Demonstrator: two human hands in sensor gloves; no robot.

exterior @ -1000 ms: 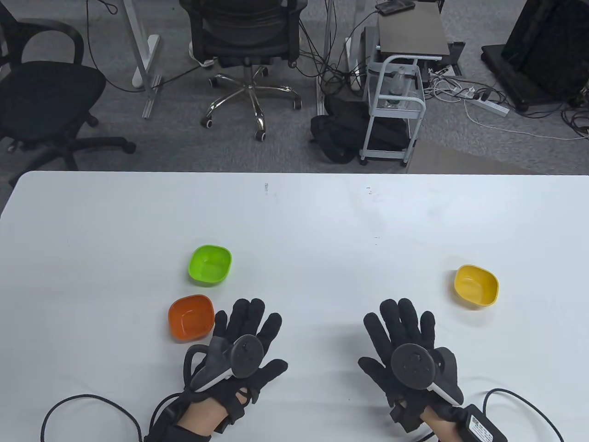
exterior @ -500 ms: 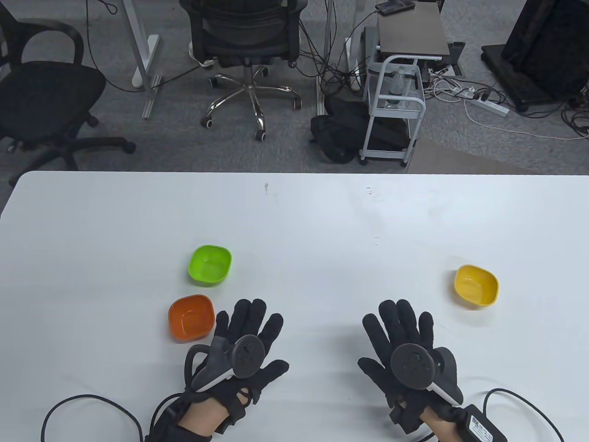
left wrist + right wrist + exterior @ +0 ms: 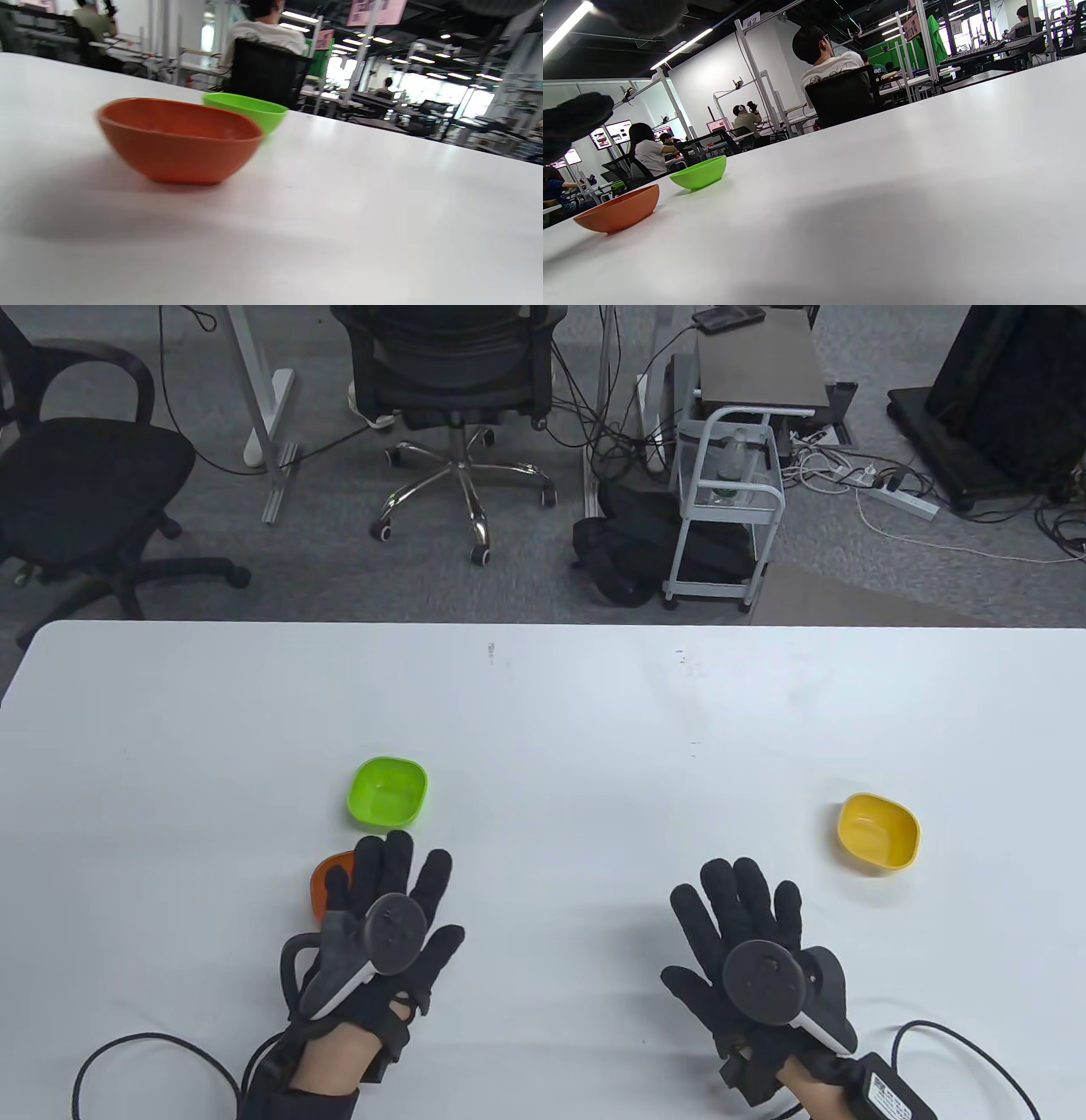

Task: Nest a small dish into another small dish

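Note:
A small orange dish (image 3: 324,875) sits on the white table (image 3: 543,704), mostly hidden under my left hand (image 3: 386,882), whose spread fingers hover over it. The left wrist view shows the orange dish (image 3: 178,140) standing free, with no fingers touching it. A small green dish (image 3: 387,791) sits just beyond it, and it also shows in the left wrist view (image 3: 250,110). A small yellow dish (image 3: 878,831) sits at the right. My right hand (image 3: 747,903) lies open and flat on the table, left of the yellow dish, holding nothing.
Glove cables trail over the table's front edge at both sides. Office chairs, a metal cart and floor cables stand beyond the table's far edge. The right wrist view shows the orange dish (image 3: 617,209) and green dish (image 3: 699,173) side by side.
My left hand has moved left and a little forward, from beside the orange dish to over it. The right hand and all three dishes have stayed put.

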